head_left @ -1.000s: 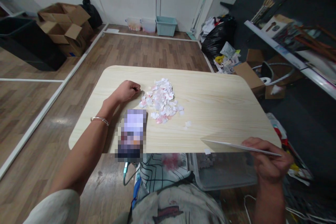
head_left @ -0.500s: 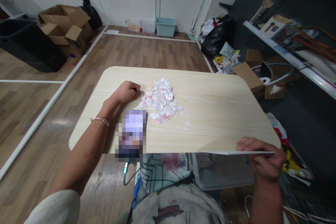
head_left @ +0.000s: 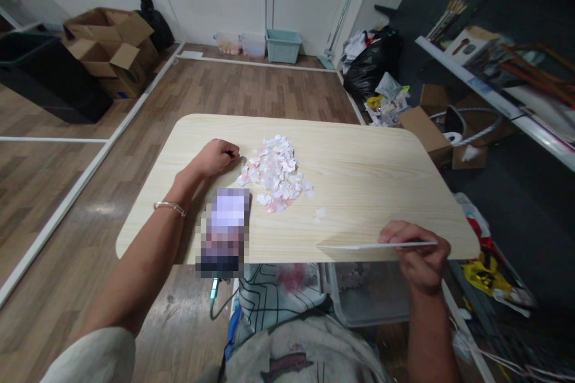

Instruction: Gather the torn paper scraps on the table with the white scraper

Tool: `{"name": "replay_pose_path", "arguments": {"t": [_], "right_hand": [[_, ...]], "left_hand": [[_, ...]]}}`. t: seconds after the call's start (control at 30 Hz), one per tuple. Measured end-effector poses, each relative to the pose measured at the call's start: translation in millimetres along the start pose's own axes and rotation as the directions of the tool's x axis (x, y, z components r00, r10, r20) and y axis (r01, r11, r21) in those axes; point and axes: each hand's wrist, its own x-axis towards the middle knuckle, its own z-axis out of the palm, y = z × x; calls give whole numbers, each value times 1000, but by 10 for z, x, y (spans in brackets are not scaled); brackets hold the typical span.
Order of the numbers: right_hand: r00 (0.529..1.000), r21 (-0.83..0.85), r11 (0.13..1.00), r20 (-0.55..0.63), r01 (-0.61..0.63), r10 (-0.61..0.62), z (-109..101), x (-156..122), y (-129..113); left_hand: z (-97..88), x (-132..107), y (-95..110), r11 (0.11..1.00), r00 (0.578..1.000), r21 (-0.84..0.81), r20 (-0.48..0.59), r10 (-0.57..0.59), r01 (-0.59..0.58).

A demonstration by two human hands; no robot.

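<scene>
My right hand grips a thin, stiff white sheet, seen almost edge-on, with fingers above and thumb below. The sheet is over the near right edge of the pale wooden table, its left end close to the tabletop. My left hand rests on the table as a closed fist; nothing shows sticking out of it. Just right of that fist lies a pile of small white and pinkish scraps, some in clear wrappers, it seems. A few scraps lie apart at its near side. A blurred-out phone lies by my left forearm.
A cable runs from the phone's near end. Below the table's near edge is a clear plastic bin beside a patterned cloth. Cardboard boxes and a black bin stand left; a shelf runs along the right.
My right hand has moved left and slightly away from me, bringing the white sheet farther over the table. My left hand, the scraps and the phone stay in place.
</scene>
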Motion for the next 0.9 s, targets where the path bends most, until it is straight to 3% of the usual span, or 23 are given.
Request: {"name": "replay_pose_path", "arguments": {"t": [0.67, 0.9], "right_hand": [[990, 2, 999, 135, -41, 41, 207, -88, -7], [992, -108, 992, 95, -68, 78, 139, -226, 92]], "left_hand": [[-4, 2, -4, 1000, 1000, 13, 6, -11, 11], [-9, -11, 54, 997, 998, 34, 5, -63, 63]]}}
